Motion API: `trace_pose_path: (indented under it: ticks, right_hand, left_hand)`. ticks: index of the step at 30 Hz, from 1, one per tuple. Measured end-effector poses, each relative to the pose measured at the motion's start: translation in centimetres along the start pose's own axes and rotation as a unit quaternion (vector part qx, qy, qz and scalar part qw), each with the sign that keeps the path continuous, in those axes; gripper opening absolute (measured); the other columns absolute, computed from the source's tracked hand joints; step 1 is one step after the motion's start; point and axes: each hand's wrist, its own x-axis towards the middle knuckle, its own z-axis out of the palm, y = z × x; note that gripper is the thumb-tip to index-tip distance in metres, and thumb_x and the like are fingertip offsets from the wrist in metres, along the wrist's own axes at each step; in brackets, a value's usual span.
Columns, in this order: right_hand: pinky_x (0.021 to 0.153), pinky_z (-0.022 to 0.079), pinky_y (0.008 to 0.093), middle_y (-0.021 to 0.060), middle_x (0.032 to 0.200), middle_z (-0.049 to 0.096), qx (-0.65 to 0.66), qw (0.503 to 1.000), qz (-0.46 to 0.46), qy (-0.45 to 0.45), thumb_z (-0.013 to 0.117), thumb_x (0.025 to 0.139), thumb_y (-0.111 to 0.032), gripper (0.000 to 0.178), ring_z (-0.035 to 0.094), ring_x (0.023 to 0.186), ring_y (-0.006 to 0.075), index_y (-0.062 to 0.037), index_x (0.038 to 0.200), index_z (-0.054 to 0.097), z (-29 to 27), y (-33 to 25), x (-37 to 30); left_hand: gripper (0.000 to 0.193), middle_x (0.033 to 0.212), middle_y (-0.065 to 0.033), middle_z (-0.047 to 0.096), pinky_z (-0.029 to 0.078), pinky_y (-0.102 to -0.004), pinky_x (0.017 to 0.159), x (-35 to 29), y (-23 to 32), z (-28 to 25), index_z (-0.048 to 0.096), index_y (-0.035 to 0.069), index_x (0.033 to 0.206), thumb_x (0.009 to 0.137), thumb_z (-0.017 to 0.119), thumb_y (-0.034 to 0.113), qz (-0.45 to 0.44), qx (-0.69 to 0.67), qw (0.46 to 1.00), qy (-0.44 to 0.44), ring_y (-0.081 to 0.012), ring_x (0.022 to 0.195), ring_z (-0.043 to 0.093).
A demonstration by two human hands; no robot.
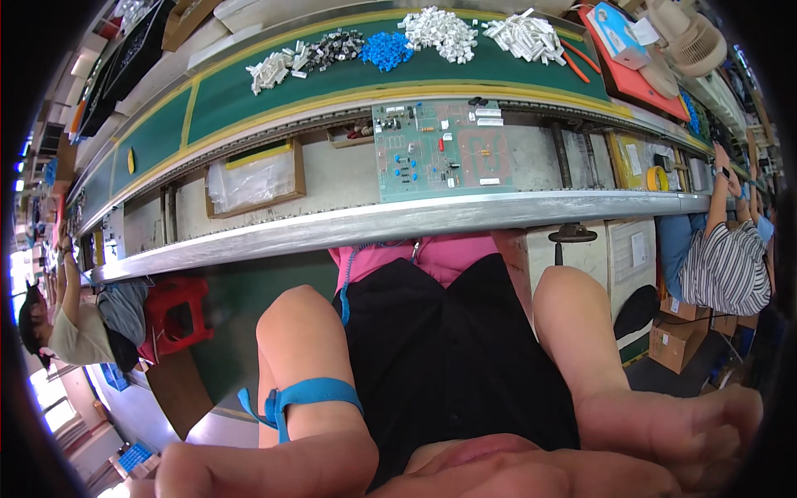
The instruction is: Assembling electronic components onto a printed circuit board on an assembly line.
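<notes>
The left hand [261, 469] is raised close to the camera at the lower edge, bent back from the wrist, which wears a bright blue fabric strap [320, 392]. The right hand [668, 423] is raised likewise at the lower right. Its fingers look curled; the left hand's are partly cut off, and I cannot tell whether either set pinches anything.

Well apart from both hands, a pale green circuit board [436, 158] with reddish outlines lies across the parallel rails in front of the person, above the silvery metal front rail [332, 224]. Small blue, black and white components stand on it, mostly toward its left side.

Beyond, the green tabletop [224, 108] bears heaps of small parts: a blue heap [386, 51] in the middle, white and black-and-white ones beside it, and red-handled pliers [575, 62] at the right. A cardboard tray [295, 178] of clear plastic bags [247, 184] sits left of the board.
</notes>
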Motion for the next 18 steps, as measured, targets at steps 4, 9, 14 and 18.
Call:
trace_pose_path:
  ticks: [4,9,14,18]
  right_hand:
    - [0.106,0.021,0.0203,-0.0059,0.149,0.029,0.193,0.962,-0.166,0.098,0.019,0.097,-0.007,0.048,0.021,0.136,0.0014,-0.0086,0.145,0.024,1.9,1.7,-1.4]
    - [0.104,0.029,0.0344,-0.0017,0.147,0.032,0.387,0.83,-0.368,0.164,0.056,0.092,-0.018,0.047,0.024,0.137,0.015,-0.0201,0.137,0.042,6.0,4.2,2.2]
    - [0.111,0.02,0.0351,0.0068,0.151,0.02,0.346,0.802,-0.442,0.201,0.059,0.09,-0.029,0.053,0.023,0.137,0.017,-0.0212,0.138,0.04,5.8,6.4,-0.5]
    - [0.05,0.04,0.0313,0.008,0.088,0.052,-0.115,0.811,-0.471,0.328,0.055,0.086,-0.049,0.043,0.052,0.07,0.0204,-0.0123,0.107,0.05,5.5,12.0,-5.4]
  left_hand:
    - [0.026,0.116,-0.0015,0.056,0.032,-0.0376,0.089,0.3,-0.8,0.8,0.057,0.012,0.115,0.088,0.056,0.014,0.067,-0.055,0.996,0.01,-0.0162,0.113,0.045]
    - [0.029,0.118,-0.0027,0.056,0.032,-0.0385,0.09,0.2,-1.2,1.5,0.056,0.012,0.117,0.088,0.056,0.014,0.277,-0.09,0.955,0.052,-0.016,0.115,0.044]
    - [0.026,0.11,-0.0056,0.054,0.036,-0.0374,0.087,-2.4,-2.5,0.3,0.056,0.011,0.111,0.091,0.049,0.027,0.369,-0.009,0.925,0.09,-0.0184,0.104,0.046]
    - [0.04,0.099,-0.0111,0.057,0.043,-0.0339,0.077,-7.0,-2.4,-5.7,0.054,0.003,0.099,0.097,0.039,0.039,0.385,0.395,0.833,0.039,-0.0229,0.087,0.057]
